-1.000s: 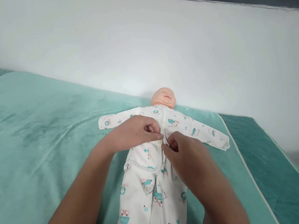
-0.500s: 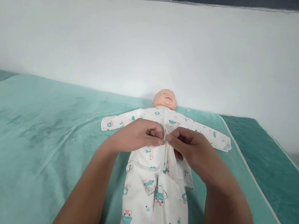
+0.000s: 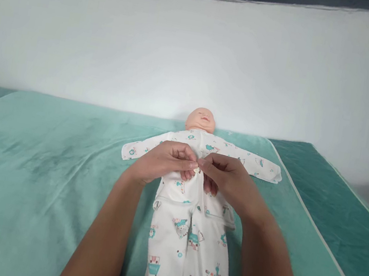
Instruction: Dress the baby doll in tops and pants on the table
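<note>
A baby doll lies face up, its head toward the wall. It wears a white printed shirt and matching printed trousers. Over the middle of the chest, my left hand pinches the shirt's front edge between thumb and fingers. My right hand grips the opposite front edge, its fingertips meeting those of the left. Just below the fingertips a small pale button-like spot shows. The fingers hide most of the fastening. Both sleeves stretch out sideways on the blanket.
A light green blanket lies under the doll, with creases on the left. Its pale-edged border runs down the right, beside a darker green cover. Behind stands a white wall with a dark band along the top.
Both hands have shifted slightly up and left in view, still pinching the shirt front. The right-hand shirt flap, lifted and folded before, now lies flatter over the belly.
</note>
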`<move>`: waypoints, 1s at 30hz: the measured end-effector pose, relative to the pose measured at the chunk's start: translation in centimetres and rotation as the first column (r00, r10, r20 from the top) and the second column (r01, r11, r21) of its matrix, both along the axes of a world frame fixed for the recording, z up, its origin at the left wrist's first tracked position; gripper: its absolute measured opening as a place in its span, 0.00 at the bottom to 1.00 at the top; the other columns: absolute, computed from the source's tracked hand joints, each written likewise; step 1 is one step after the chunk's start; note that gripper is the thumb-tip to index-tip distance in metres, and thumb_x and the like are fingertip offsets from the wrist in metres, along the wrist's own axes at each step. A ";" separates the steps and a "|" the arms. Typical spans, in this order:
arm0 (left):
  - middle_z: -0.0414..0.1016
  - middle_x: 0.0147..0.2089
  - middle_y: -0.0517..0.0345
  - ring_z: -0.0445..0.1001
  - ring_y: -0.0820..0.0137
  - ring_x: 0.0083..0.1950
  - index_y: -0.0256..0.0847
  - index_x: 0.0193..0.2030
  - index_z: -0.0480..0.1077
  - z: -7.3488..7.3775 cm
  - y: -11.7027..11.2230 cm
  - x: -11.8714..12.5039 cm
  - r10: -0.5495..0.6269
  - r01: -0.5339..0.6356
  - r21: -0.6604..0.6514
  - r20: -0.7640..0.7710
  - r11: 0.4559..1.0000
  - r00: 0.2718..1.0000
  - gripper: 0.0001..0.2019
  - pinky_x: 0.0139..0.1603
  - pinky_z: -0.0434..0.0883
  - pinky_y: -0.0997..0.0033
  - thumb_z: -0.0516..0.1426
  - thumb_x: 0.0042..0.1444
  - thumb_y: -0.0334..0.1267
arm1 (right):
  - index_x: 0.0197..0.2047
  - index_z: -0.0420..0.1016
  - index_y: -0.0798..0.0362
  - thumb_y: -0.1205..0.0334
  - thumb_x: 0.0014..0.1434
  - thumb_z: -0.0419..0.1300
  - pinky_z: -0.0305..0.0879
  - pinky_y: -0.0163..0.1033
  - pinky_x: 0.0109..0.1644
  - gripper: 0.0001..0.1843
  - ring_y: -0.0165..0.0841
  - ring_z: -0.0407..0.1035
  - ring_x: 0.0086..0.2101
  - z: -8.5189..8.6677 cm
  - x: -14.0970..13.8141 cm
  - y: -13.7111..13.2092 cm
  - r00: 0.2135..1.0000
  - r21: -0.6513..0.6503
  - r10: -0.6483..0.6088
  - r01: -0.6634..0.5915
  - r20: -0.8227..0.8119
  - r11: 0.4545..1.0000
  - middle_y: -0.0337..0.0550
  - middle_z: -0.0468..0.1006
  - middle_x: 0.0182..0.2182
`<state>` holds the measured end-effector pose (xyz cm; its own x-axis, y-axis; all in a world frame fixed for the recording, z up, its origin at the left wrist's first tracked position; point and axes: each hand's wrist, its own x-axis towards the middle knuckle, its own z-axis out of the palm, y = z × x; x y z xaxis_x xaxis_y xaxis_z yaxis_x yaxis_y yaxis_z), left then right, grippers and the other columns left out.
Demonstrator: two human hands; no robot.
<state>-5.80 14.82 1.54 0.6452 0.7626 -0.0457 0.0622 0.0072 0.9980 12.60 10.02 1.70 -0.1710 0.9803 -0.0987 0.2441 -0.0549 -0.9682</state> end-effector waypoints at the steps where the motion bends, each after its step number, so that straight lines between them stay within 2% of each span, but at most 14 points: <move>1: 0.74 0.27 0.59 0.72 0.75 0.29 0.36 0.32 0.71 0.0 0.0 0.0 0.000 0.000 -0.002 0.001 1.000 1.000 0.08 0.33 0.71 0.72 0.62 0.56 0.40 | 0.22 0.65 0.52 0.53 0.61 0.56 0.59 0.33 0.25 0.19 0.26 0.63 0.19 -0.1 0.0 0.0 1.000 -0.004 0.005 -0.005 -0.002 1.000 0.35 0.70 0.17; 6: 0.73 0.27 0.60 0.72 0.76 0.28 0.36 0.32 0.71 -0.2 0.1 0.1 -0.015 0.015 -0.007 -0.017 1.000 1.000 0.07 0.32 0.71 0.73 0.63 0.54 0.38 | 0.24 0.68 0.53 0.51 0.61 0.57 0.62 0.33 0.26 0.18 0.27 0.67 0.20 -0.3 0.0 0.3 0.997 -0.038 0.036 -0.038 -0.066 0.999 0.38 0.74 0.18; 14: 0.71 0.26 0.62 0.69 0.77 0.27 0.38 0.33 0.69 -0.2 0.2 0.2 -0.054 0.054 -0.020 -0.033 0.998 0.998 0.10 0.31 0.68 0.74 0.63 0.53 0.41 | 0.26 0.66 0.52 0.48 0.61 0.57 0.65 0.33 0.25 0.19 0.28 0.70 0.21 -0.3 -0.1 0.3 0.994 -0.077 0.019 -0.027 -0.105 0.997 0.40 0.77 0.21; 22: 0.73 0.30 0.59 0.70 0.75 0.31 0.40 0.35 0.67 0.2 0.0 0.2 -0.129 0.132 0.028 -0.102 0.991 0.986 0.08 0.34 0.69 0.72 0.59 0.57 0.41 | 0.30 0.64 0.52 0.51 0.64 0.53 0.67 0.33 0.25 0.16 0.31 0.75 0.23 -0.3 0.0 0.4 0.993 -0.102 0.015 -0.027 -0.114 0.994 0.43 0.80 0.25; 26: 0.71 0.28 0.62 0.70 0.74 0.31 0.41 0.35 0.67 0.9 -0.5 0.2 -0.100 0.122 0.101 -0.195 0.987 0.976 0.08 0.34 0.68 0.72 0.55 0.60 0.42 | 0.30 0.64 0.52 0.48 0.65 0.53 0.67 0.33 0.25 0.17 0.31 0.76 0.24 -0.3 0.0 0.3 0.993 -0.102 0.028 -0.040 -0.113 0.994 0.43 0.79 0.25; 30: 0.70 0.27 0.63 0.69 0.73 0.30 0.43 0.33 0.65 1.7 -1.3 0.5 -0.014 0.074 0.171 -0.327 0.983 0.945 0.07 0.29 0.65 0.74 0.57 0.57 0.43 | 0.30 0.65 0.52 0.48 0.64 0.54 0.67 0.33 0.26 0.17 0.31 0.75 0.25 -0.3 0.0 0.3 0.994 -0.099 0.018 -0.029 -0.105 0.995 0.41 0.79 0.25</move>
